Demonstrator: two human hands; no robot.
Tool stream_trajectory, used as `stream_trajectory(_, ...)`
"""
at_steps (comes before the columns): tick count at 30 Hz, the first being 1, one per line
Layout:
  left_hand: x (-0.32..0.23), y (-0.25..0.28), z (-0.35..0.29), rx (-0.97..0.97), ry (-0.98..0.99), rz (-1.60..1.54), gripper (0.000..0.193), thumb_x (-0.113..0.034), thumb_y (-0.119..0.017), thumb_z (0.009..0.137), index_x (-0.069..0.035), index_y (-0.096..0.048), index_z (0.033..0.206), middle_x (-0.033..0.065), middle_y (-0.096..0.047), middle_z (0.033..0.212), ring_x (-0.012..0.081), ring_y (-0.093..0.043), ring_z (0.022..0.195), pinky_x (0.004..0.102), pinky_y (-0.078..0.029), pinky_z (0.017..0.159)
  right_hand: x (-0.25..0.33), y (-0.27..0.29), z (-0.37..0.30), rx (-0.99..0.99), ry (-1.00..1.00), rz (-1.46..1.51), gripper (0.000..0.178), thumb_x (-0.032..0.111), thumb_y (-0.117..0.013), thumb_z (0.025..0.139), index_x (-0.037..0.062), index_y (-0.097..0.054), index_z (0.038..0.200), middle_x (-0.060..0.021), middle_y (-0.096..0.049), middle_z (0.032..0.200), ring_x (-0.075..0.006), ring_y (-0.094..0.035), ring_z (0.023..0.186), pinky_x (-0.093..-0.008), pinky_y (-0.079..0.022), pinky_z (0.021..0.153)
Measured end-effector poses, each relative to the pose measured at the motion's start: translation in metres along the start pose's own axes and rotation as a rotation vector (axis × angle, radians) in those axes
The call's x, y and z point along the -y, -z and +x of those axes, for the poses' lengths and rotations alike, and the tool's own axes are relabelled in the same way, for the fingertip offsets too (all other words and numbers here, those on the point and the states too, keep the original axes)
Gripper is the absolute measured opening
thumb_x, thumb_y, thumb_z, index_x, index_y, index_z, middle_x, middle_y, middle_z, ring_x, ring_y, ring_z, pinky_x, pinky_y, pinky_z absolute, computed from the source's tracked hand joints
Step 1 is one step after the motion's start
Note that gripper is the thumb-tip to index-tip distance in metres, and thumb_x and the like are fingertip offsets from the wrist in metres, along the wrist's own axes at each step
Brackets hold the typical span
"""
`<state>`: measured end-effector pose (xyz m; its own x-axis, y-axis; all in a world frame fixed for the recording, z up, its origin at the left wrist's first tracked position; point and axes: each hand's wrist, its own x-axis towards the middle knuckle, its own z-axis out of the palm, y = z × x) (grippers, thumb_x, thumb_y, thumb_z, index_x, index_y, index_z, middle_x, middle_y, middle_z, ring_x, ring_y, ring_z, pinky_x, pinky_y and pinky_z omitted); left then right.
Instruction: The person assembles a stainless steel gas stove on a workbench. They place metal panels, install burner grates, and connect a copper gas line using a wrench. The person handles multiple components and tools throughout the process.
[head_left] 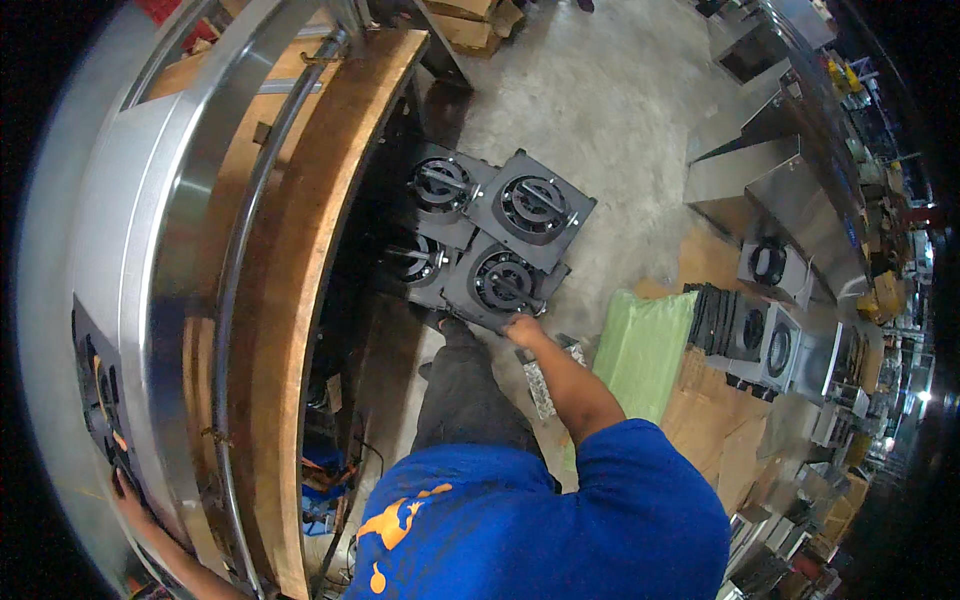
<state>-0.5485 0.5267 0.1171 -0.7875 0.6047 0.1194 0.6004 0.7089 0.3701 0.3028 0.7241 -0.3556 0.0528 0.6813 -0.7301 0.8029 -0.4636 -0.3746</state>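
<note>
Your right hand point(521, 328) has its fingers closed on the near edge of a black burner unit point(500, 283), which sits low and just beside the wooden workbench point(295, 260), on its right. Three more units are grouped with yours on that same side of the workbench: an outer unit point(541, 208), farthest from it, overlaps its neighbours, while a far inner unit point(440, 187) and a near inner unit point(418, 258) lie closest to it. Your left hand point(125, 492) is across on the left side of the workbench, at the near end of a black panel point(97, 385) with openings; the view bends badly there, so it cannot be told whether your fingers grip the panel or merely rest on it. Lengthwise along the workbench runs a metal rail point(240, 250). Farther out to its right, past your burner units, lies a green slab point(640, 350), with brown cardboard point(705, 425) and a row of dark plates point(708, 318) beyond. Farthest right of the workbench stands a steel cabinet point(805, 205); past its far end are brown cartons point(470, 28).
</note>
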Motion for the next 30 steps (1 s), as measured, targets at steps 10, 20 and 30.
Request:
stream_trajectory(10, -0.025, 0.022, -0.022, -0.117, 0.002, 0.212, 0.056, -0.043, -0.056, 0.100, 0.003, -0.059, 0.131, 0.0187, -0.062, 0.128, 0.0286, -0.057, 0.117, 0.0364, -0.041, 0.103, 0.037, 0.105, 0.086, -0.538, 0.063, -0.010, 0.029, 0.024, -0.065, 0.085, 0.0080, -0.069, 0.110, -0.0186, -0.067, 0.106, -0.0393, -0.064, 0.101, -0.0497, -0.052, 0.088)
stream_trajectory(20, -0.056, 0.036, 0.000, -0.221, 0.061, 0.346, 0.056, -0.042, -0.056, 0.100, 0.004, -0.059, 0.131, 0.0194, -0.062, 0.128, 0.0298, -0.057, 0.116, 0.0370, -0.042, 0.102, 0.045, 0.195, 0.228, -0.518, -0.099, -0.326, 0.039, 0.012, -0.060, 0.085, 0.0043, -0.058, 0.123, -0.0190, -0.063, 0.121, -0.0402, -0.060, 0.112, -0.0528, -0.049, 0.094)
stream_trajectory(30, -0.036, 0.024, -0.017, -0.241, 0.218, 0.362, 0.055, -0.042, -0.056, 0.100, 0.005, -0.059, 0.130, 0.0201, -0.062, 0.128, 0.0310, -0.057, 0.115, 0.0376, -0.043, 0.101, 0.041, 0.198, 0.249, -0.454, -0.115, -0.229, 0.032, 0.017, -0.065, 0.084, 0.0052, -0.059, 0.113, -0.0199, -0.065, 0.114, -0.0388, -0.063, 0.109, -0.0497, -0.051, 0.091)
